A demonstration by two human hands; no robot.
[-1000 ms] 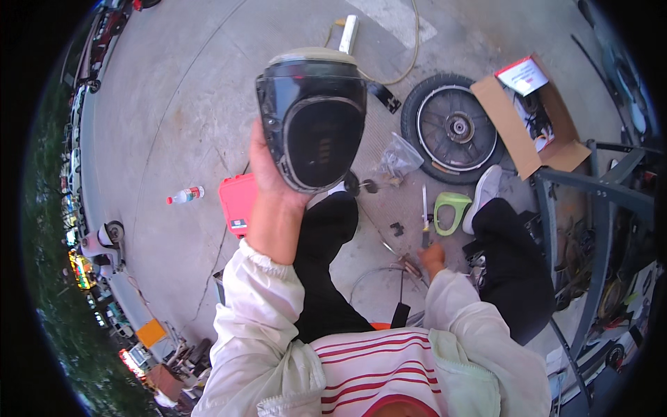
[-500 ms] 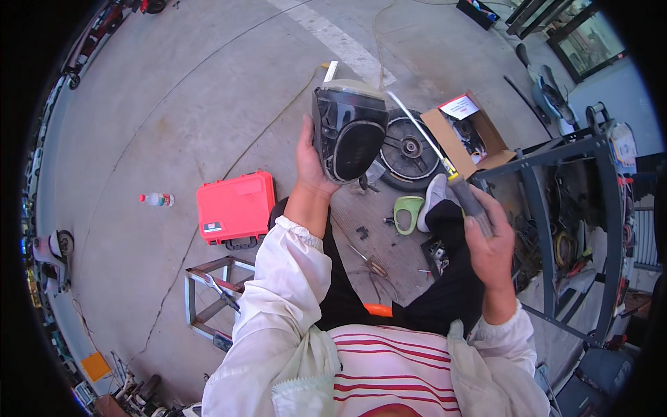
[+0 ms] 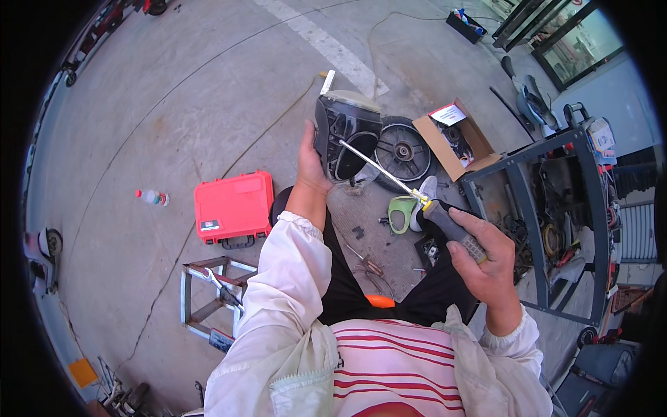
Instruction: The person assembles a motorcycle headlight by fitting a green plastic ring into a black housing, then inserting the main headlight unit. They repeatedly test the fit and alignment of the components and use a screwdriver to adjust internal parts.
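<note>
My left hand (image 3: 310, 161) is closed around the left side of a black headlight unit (image 3: 330, 135) with a pale clear lens on top. It is held up over the floor, its dark back toward me. My right hand (image 3: 488, 258) is wrapped round the grey grip of a long screwdriver (image 3: 445, 221) with a yellow collar. The bright shaft slants up and left, and its tip lies against or just in front of the unit's black back; whether it sits in a screw cannot be made out. Fingers behind the unit are hidden.
A spoked-rim wheel (image 3: 404, 151) and an open carton (image 3: 450, 165) lie beyond my knees. On the left are a red toolcase (image 3: 235, 205), a bottle (image 3: 153, 198) and a metal frame (image 3: 196, 318). A green ring-shaped part (image 3: 399, 215) is by my shoe; a dark rack (image 3: 524, 208) stands right.
The screwdriver has swung left and down, bringing its tip from beside the headlight unit to its back. My right hand has lowered slightly, and the unit has tilted a little.
</note>
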